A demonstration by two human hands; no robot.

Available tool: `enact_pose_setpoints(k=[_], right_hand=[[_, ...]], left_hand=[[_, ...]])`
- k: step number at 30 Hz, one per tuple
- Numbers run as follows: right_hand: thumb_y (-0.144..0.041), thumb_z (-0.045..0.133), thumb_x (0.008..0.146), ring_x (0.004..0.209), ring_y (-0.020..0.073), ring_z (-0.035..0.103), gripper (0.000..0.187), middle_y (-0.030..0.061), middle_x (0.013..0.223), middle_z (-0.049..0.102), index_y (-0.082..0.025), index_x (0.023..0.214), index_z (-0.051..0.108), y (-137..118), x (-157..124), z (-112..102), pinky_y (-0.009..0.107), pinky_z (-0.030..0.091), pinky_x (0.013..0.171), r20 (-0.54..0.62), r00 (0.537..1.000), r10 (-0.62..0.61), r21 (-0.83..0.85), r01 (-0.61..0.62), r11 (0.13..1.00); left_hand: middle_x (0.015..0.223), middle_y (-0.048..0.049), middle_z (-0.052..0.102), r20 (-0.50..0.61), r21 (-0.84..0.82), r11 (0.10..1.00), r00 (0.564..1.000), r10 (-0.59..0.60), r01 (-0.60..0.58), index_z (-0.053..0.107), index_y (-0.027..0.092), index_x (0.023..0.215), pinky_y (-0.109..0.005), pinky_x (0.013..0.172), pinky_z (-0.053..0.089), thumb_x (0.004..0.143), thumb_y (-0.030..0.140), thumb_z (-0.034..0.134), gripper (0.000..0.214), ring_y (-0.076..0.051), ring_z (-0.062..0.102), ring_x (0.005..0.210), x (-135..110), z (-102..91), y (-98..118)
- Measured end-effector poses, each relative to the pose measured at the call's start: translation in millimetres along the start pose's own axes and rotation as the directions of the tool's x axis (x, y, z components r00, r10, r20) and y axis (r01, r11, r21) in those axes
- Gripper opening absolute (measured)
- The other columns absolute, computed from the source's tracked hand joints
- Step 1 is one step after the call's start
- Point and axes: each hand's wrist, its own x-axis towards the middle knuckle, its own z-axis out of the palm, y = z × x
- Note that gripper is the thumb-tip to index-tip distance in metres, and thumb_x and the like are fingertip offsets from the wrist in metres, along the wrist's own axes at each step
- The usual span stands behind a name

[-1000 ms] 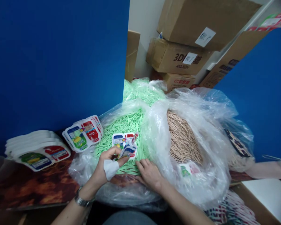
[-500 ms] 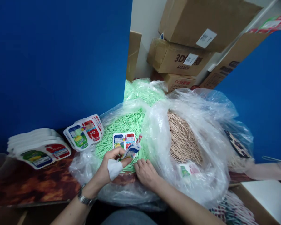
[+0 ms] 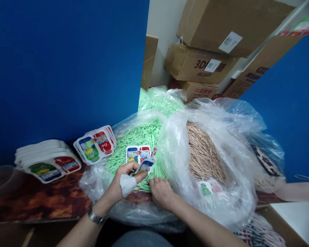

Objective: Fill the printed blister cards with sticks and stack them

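My left hand [image 3: 119,183], with a white wrap at the thumb base and a watch on the wrist, pinches a small printed plastic pack [image 3: 146,165] in blue and white. The pack is tilted above a heap of thin green sticks [image 3: 136,137] in an open clear bag. Just right of it, my right hand [image 3: 161,192] has its fingers curled together at the near edge of the heap, closed on green sticks; the fingertips are partly hidden. Behind the held pack, a two-part printed pack [image 3: 132,152] lies on the sticks.
Stacked white printed trays [image 3: 47,163] and more two-part packs [image 3: 95,145] stand on the left. Right of the green heap, a clear bag holds brown sticks [image 3: 204,151]. Cardboard boxes [image 3: 201,63] are piled behind, and an open box [image 3: 280,216] sits at lower right.
The whole view has shifted slightly, so everything appears a little further right. Both hands keep nearly the same place and grip over the green sticks.
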Motion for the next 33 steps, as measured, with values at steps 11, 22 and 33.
enact_pose_setpoints(k=[11,22,33], right_hand=[[-0.005,0.043,0.082,0.083,0.0291,0.06,0.02,0.0144,0.084,0.064,-0.014,0.088,0.06,-4,-9,-10,0.049,0.042,0.082,-0.145,0.987,-0.065,-0.129,0.046,0.991],[-0.022,0.037,0.092,0.072,0.0205,0.061,0.017,0.0072,0.079,0.066,-0.017,0.098,0.052,53,-19,-48,0.031,0.045,0.066,-0.058,0.998,-0.016,0.479,0.042,0.877],[-0.05,0.049,0.09,0.061,0.0125,0.052,0.027,-0.0029,0.071,0.047,-0.022,0.094,0.049,39,-18,-111,0.027,0.046,0.059,-0.201,0.9,0.387,0.897,0.329,-0.296]], left_hand=[[0.063,0.0029,0.055,-0.05,0.052,0.999,0.999,-0.002,0.005,0.059,0.017,0.065,-0.024,0.057,0.037,0.075,0.033,0.069,0.021,-0.013,0.048,0.06,0,-3.5,2],[0.057,0.0054,0.047,-0.172,0.038,0.998,0.984,-0.052,0.059,0.052,0.018,0.061,-0.022,0.053,0.034,0.07,0.037,0.069,0.027,-0.011,0.042,0.053,12,-12.3,2],[0.061,0.0041,0.049,-0.146,0.179,0.98,0.983,0.114,-0.087,0.051,0.019,0.064,-0.024,0.055,0.037,0.078,0.028,0.067,0.023,-0.013,0.046,0.056,4,6.4,-28]])
